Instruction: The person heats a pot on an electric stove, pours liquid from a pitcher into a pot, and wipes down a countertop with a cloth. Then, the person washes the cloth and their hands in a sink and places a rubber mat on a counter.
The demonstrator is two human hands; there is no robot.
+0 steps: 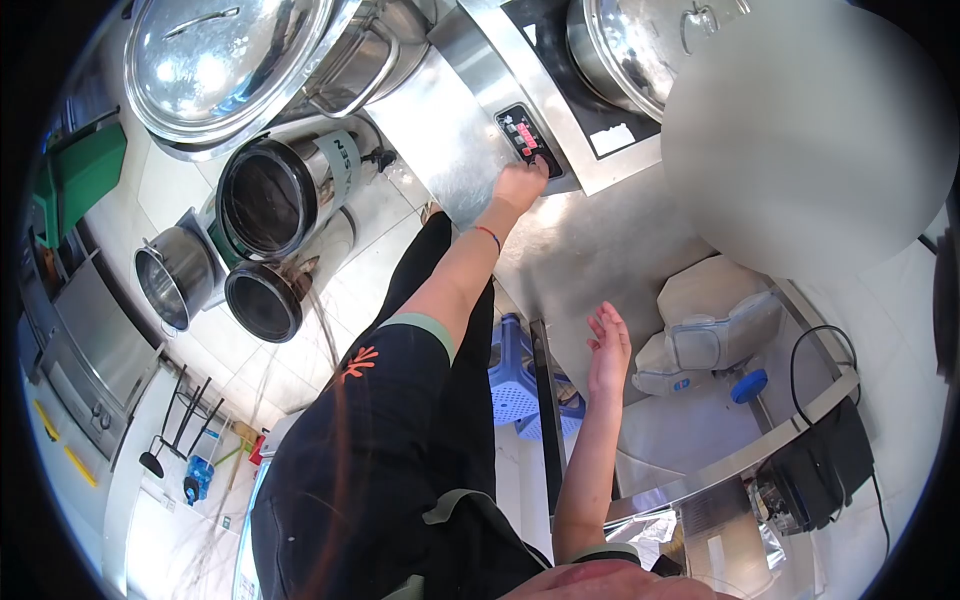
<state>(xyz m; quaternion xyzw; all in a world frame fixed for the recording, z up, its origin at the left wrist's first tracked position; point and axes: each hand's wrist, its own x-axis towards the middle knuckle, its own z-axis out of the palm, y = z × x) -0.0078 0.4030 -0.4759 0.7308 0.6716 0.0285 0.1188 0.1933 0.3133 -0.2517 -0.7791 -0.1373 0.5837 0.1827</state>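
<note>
My left hand (522,184), wearing a thin bracelet at its wrist, reaches to a small black control panel (518,130) with a lit red display, set in a steel stove front (440,110). Its fingers are curled closed against the lower end of the panel; whatever they grip there is hidden. Nothing is held in my right hand (608,345), which hovers with fingers loosely apart over the steel counter (570,260). Close to it, on the right, lie pale translucent plastic containers (715,320) and a blue cap (748,386).
A large lidded steel pot (230,60) stands at upper left, another lidded pot (620,60) on the cooktop. Steel cylinders with black tops (265,197) and an open pot (172,285) occupy the floor. A blue plastic stool (512,380) is beneath the counter. A blurred grey disc covers the upper right.
</note>
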